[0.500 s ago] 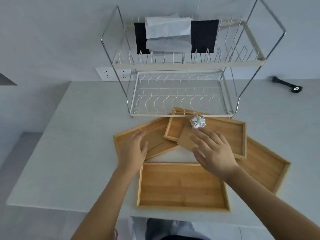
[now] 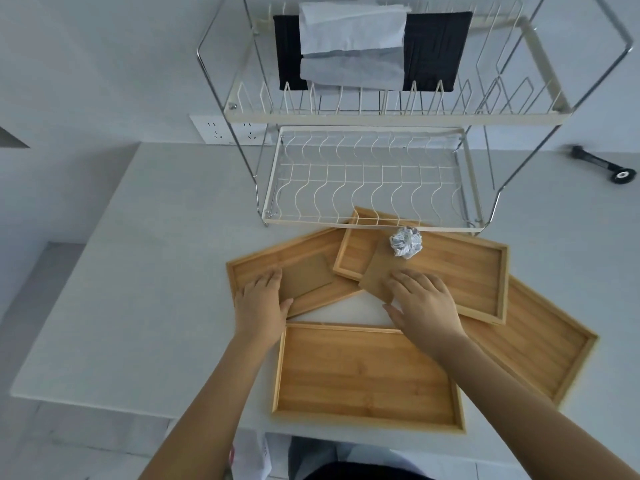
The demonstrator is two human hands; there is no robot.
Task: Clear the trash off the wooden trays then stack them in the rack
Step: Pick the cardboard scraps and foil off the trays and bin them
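Note:
Several shallow wooden trays lie overlapping in front of the wire rack (image 2: 374, 221): a left tray (image 2: 256, 268), a middle tray (image 2: 464, 268), a right tray (image 2: 540, 344) and a near tray (image 2: 363, 375). A crumpled silvery paper ball (image 2: 406, 242) sits in the middle tray. A brown card piece (image 2: 375, 271) lies over that tray's near-left rim, and my right hand (image 2: 424, 303) rests flat on it, fingers apart. A second brown card (image 2: 308, 280) lies in the left tray. My left hand (image 2: 259, 306) lies flat beside it, fingertips at its edge.
The rack's upper tier holds a black cloth (image 2: 436, 50) with white paper (image 2: 349, 46) draped over it. Its lower tier (image 2: 367, 174) has nothing in it. A black tool (image 2: 604, 164) lies at the far right of the white table (image 2: 156, 271). A wall socket (image 2: 228, 129) sits behind.
Both hands stay almost where they were. My right fingers have slid slightly toward me on the brown card.

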